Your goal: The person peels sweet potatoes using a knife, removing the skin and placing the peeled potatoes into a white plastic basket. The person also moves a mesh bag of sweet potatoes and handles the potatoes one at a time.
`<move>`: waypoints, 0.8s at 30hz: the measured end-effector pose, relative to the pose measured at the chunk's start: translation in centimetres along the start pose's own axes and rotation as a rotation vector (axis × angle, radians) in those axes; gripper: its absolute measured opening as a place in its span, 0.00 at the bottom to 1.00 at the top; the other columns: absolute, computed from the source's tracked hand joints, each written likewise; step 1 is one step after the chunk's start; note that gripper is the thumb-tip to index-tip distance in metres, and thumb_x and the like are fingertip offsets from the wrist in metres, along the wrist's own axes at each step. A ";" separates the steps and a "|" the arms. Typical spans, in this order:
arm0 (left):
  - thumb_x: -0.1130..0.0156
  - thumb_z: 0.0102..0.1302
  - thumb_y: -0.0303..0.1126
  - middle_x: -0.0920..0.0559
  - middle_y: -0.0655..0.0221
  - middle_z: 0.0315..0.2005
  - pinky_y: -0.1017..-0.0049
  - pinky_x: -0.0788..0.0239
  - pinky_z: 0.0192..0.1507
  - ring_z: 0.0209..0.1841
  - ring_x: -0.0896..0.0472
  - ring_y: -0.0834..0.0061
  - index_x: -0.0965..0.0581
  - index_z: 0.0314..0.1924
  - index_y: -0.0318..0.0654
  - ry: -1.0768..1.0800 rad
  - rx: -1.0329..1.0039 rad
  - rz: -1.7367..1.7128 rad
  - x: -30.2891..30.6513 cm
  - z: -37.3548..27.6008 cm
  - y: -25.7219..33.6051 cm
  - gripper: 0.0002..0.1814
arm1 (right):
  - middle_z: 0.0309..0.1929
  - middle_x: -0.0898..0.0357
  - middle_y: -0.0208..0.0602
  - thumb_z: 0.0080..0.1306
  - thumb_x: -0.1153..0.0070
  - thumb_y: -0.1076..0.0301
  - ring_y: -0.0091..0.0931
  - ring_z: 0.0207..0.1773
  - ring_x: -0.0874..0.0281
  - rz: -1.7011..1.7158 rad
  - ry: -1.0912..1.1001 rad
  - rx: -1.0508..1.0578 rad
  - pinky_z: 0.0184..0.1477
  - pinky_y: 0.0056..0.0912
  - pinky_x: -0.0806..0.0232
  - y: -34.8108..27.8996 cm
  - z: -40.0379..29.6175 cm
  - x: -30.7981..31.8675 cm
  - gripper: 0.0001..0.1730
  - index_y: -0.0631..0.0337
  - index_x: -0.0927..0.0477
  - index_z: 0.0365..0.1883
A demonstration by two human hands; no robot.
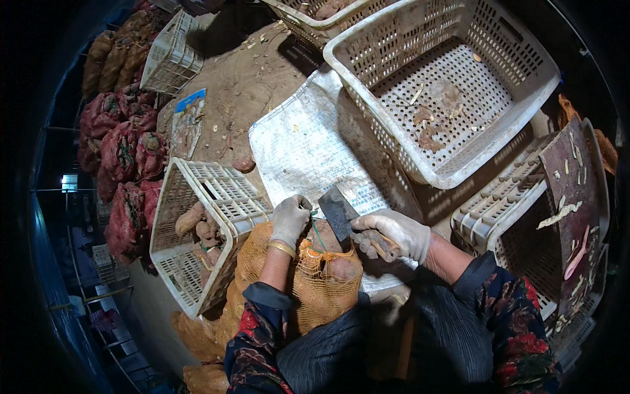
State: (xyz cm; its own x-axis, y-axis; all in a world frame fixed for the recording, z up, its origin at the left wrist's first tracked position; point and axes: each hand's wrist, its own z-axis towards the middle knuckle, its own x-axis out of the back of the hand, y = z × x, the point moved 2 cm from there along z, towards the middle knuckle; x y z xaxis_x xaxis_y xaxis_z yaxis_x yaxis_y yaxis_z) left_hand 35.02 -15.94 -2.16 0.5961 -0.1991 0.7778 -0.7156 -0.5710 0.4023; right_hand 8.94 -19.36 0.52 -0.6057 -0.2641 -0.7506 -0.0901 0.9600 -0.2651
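Observation:
My right hand point(393, 234), in a pale glove, grips the wooden handle of a cleaver point(338, 212), whose dark broad blade lies over the top of a filled sack. My left hand point(291, 219), also gloved, is closed on the end of a green string point(319, 236) near the blade. The string runs down to the mouth of an orange mesh sack point(325, 295), which stands before my lap. Large brown tubers show at its opening. A white woven sheet point(315, 143) lies on the ground beyond both hands.
A large white plastic crate point(428, 180) with scraps inside stands at the upper right. Another crate point(187, 162) holding tubers lies on its side at left, near red mesh sacks point(120, 147). At right, a board point(573, 182) bears peelings and a pink-handled tool point(577, 256).

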 end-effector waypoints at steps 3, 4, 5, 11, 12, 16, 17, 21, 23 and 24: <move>0.41 0.51 0.30 0.15 0.56 0.29 0.66 0.27 0.44 0.37 0.15 0.59 0.16 0.32 0.38 0.051 -0.039 0.002 -0.1 -0.1 -0.5 0.10 | 0.21 0.23 0.31 0.72 0.49 0.60 0.19 0.14 0.31 0.073 0.042 -0.043 0.13 0.16 0.40 -0.1 2.7 0.2 0.15 0.61 0.23 0.29; 0.41 0.51 0.30 0.15 0.56 0.29 0.67 0.27 0.44 0.37 0.15 0.59 0.16 0.32 0.38 0.070 -0.055 0.006 0.0 -0.2 -0.6 0.10 | 0.20 0.23 0.31 0.72 0.50 0.60 0.19 0.13 0.31 0.070 0.059 -0.048 0.12 0.15 0.40 -0.6 3.1 -0.4 0.15 0.61 0.23 0.29; 0.41 0.51 0.30 0.15 0.56 0.29 0.66 0.27 0.44 0.37 0.15 0.59 0.16 0.32 0.38 0.076 -0.038 0.021 0.1 -0.3 -0.8 0.09 | 0.20 0.23 0.31 0.73 0.50 0.61 0.18 0.13 0.31 0.067 0.076 -0.053 0.12 0.14 0.40 -1.1 3.3 -1.0 0.15 0.61 0.24 0.29; 0.40 0.50 0.28 0.15 0.55 0.28 0.65 0.27 0.43 0.38 0.16 0.57 0.17 0.32 0.38 0.111 -0.054 0.050 0.1 -0.8 0.8 0.08 | 0.20 0.21 0.33 0.72 0.48 0.62 0.19 0.13 0.29 -0.024 0.063 -0.077 0.11 0.13 0.38 -2.9 6.2 0.1 0.14 0.63 0.22 0.32; 0.40 0.50 0.28 0.15 0.55 0.28 0.64 0.27 0.43 0.38 0.16 0.56 0.17 0.32 0.38 0.110 -0.050 0.047 0.1 -0.8 0.6 0.08 | 0.21 0.20 0.35 0.72 0.48 0.61 0.19 0.14 0.27 -0.013 0.038 -0.081 0.12 0.14 0.37 -3.3 6.4 0.2 0.14 0.64 0.22 0.33; 0.40 0.50 0.28 0.15 0.55 0.29 0.63 0.28 0.44 0.38 0.17 0.55 0.18 0.31 0.38 0.100 -0.051 0.058 0.1 -0.8 1.0 0.08 | 0.25 0.19 0.38 0.72 0.48 0.62 0.22 0.17 0.24 -0.062 0.017 -0.064 0.14 0.16 0.33 -3.8 7.6 1.6 0.13 0.66 0.23 0.37; 0.40 0.50 0.28 0.15 0.55 0.29 0.62 0.28 0.44 0.38 0.17 0.54 0.18 0.31 0.38 0.096 -0.056 0.066 0.0 -0.8 1.5 0.08 | 0.26 0.18 0.39 0.72 0.48 0.63 0.22 0.18 0.24 -0.058 0.008 -0.067 0.15 0.16 0.32 -3.7 7.8 2.1 0.13 0.66 0.23 0.38; 0.40 0.49 0.28 0.15 0.54 0.29 0.61 0.28 0.45 0.39 0.17 0.53 0.17 0.32 0.38 0.132 -0.011 0.060 0.2 -1.2 0.4 0.09 | 0.25 0.19 0.38 0.72 0.49 0.63 0.22 0.17 0.25 0.016 0.003 -0.052 0.15 0.18 0.32 -4.2 6.1 -0.4 0.12 0.65 0.23 0.37; 0.40 0.49 0.28 0.16 0.53 0.29 0.61 0.27 0.45 0.39 0.17 0.53 0.17 0.32 0.38 0.130 -0.059 0.083 0.2 -1.2 0.9 0.09 | 0.24 0.20 0.38 0.72 0.49 0.63 0.22 0.17 0.25 0.008 -0.022 -0.009 0.14 0.19 0.32 -4.1 5.3 -0.7 0.12 0.64 0.23 0.37; 0.40 0.50 0.29 0.15 0.54 0.29 0.63 0.27 0.44 0.38 0.16 0.55 0.17 0.33 0.38 0.136 -0.066 0.100 0.2 -1.1 0.7 0.09 | 0.22 0.20 0.37 0.72 0.49 0.63 0.22 0.15 0.26 -0.042 -0.007 -0.077 0.14 0.17 0.33 -4.0 5.2 -0.5 0.12 0.63 0.23 0.35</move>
State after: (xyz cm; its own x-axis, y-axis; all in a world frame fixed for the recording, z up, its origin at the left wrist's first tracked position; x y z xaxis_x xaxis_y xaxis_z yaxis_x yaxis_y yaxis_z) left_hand 34.25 -15.52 -1.14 0.4688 -0.1399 0.8721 -0.7942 -0.4989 0.3469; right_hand 13.68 -23.57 -1.17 -0.5945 -0.3044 -0.7443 -0.1758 0.9524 -0.2491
